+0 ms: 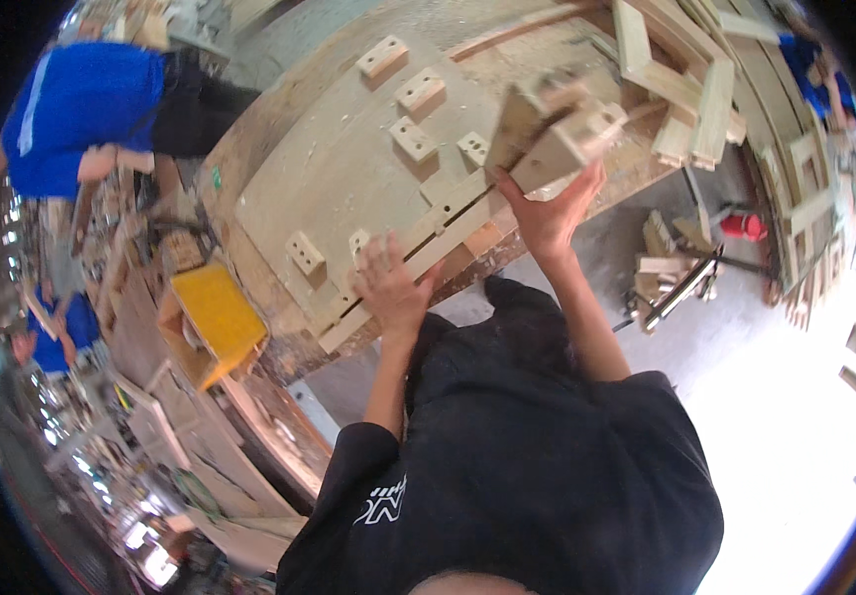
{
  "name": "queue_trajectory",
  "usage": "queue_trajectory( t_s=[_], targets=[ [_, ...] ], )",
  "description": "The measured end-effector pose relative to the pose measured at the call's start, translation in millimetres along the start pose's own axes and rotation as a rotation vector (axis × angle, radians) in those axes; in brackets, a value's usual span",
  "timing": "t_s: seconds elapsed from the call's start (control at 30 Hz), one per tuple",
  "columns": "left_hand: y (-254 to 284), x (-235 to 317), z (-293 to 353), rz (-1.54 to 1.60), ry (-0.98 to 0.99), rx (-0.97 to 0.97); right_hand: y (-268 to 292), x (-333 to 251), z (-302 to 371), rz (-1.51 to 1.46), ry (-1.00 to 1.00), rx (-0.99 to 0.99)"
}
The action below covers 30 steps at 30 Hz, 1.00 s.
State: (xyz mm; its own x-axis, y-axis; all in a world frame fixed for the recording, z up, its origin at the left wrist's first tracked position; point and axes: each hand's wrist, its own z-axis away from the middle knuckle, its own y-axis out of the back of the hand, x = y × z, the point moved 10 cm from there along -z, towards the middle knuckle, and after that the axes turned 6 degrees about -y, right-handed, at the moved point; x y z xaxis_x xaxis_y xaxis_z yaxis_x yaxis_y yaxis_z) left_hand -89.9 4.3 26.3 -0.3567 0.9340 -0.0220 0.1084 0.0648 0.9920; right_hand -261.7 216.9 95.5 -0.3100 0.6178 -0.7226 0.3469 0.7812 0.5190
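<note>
The bench (279,119) spreads before me, set at a slant, its wood worn along the near side. On it lies a pale panel (319,183), directly in front of me. Past its far left side, a person (91,109) in a blue top leans in. Jointed wooden frames (666,84) are heaped at the far right, and a yellow-topped box (218,317) sits just off the bench to my left. A strip (459,226) runs along the panel's near edge, with a dark gap beside it.

In my right hand (555,213) I have the wood (562,149), chunky and blurred, raised above the panel's right end; my thumb presses its near side, the other fingers mostly hidden behind it. My left hand (388,283) rests back upward over the panel's near edge and the strip, fingers slightly spread; I cannot tell whether they clasp anything. Smallest are the drilled blocks (382,59), scattered over the panel, one just beyond my left fingertips.
</note>
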Motion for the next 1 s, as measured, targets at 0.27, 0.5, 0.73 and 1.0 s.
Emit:
queue_trajectory(
  t_s=[0.27, 0.5, 0.73, 1.0],
  targets=[
    [4, -143, 149, 0.562, 0.703, 0.353, -29, 24, 8, -0.070, -0.271, -0.155],
    [1, -156, 158, 0.628, 0.717, 0.354, -17, 43, 3, -0.603, -0.287, -0.430],
    [51, -58, 90, 0.419, 0.010, 0.228, 6, 71, 5, -0.931, -0.445, -0.759],
    [8, -10, 41, 0.373, -0.118, -0.190, 62, 79, 89, -1.424, -1.341, -1.497]
  ],
)
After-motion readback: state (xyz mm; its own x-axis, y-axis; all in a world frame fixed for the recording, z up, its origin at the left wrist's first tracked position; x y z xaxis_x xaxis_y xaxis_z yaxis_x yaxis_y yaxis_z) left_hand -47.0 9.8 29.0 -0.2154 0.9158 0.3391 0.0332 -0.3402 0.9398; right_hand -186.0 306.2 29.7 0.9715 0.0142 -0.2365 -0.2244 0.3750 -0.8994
